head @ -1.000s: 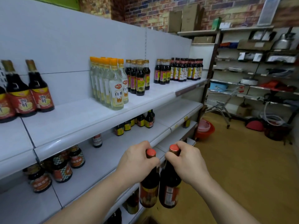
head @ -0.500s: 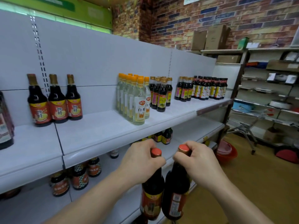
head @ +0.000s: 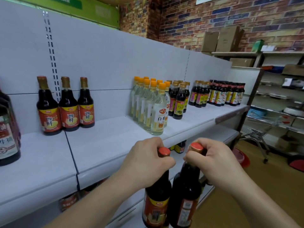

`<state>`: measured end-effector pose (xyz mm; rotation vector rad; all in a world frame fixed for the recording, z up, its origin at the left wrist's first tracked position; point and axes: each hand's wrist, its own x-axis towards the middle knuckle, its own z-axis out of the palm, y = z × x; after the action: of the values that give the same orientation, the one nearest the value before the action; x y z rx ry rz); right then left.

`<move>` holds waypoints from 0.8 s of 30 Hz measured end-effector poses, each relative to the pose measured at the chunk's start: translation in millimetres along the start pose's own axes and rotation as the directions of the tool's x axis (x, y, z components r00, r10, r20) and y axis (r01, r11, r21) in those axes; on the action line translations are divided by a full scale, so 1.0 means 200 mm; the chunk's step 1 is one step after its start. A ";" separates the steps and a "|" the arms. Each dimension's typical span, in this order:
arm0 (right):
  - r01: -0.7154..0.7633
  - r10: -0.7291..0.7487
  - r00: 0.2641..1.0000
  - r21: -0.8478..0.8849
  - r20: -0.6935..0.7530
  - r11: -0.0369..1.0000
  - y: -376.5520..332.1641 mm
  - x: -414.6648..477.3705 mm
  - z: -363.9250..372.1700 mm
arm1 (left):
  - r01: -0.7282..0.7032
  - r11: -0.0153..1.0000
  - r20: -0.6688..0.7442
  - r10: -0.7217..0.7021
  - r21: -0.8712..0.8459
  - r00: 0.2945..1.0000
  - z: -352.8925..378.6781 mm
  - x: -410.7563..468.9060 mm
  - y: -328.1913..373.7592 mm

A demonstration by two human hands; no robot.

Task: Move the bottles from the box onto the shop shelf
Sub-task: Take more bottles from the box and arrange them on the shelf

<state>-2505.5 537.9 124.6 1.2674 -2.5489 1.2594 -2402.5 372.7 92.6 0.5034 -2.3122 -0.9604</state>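
— In front of the white shelf (head: 115,145), low in the middle of the view, the left bottle (head: 157,196) and the right bottle (head: 185,191) hang side by side in the air. Both are dark, with red caps.

— What has hold of them?

— The left hand (head: 148,163) has its fingers curled round the left bottle's neck just under the cap. The right hand (head: 217,163) grips the right bottle's neck the same way.

— And on the shelf itself?

— Three dark bottles with red labels (head: 68,106) stand at the left by the back panel. Well to their right are the clear bottles with orange caps (head: 151,104), then rows of small dark bottles (head: 222,94).

— Further out?

— A brick wall (head: 181,22), cardboard boxes (head: 227,40) up high, and a wire trolley (head: 263,129) on the wooden floor.
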 end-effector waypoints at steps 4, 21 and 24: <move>0.014 -0.015 0.999 0.044 0.029 0.999 -0.06 0.10 0.03 | 0.008 1.000 -0.032 -0.008 0.009 0.999 -0.07 0.07 -0.03; 0.225 -0.262 0.950 0.211 0.172 0.951 -0.25 0.42 0.12 | 0.171 0.985 -0.251 -0.163 0.011 0.954 -0.36 0.09 0.03; 0.244 -0.287 0.939 0.220 0.189 0.944 -0.30 0.43 0.12 | 0.188 0.981 -0.288 -0.168 0.042 0.943 -0.43 0.08 0.06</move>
<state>-2516.0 444.6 177.6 1.8162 -2.3189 1.4028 -2361.9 328.4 157.0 0.8351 -2.0712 -0.8305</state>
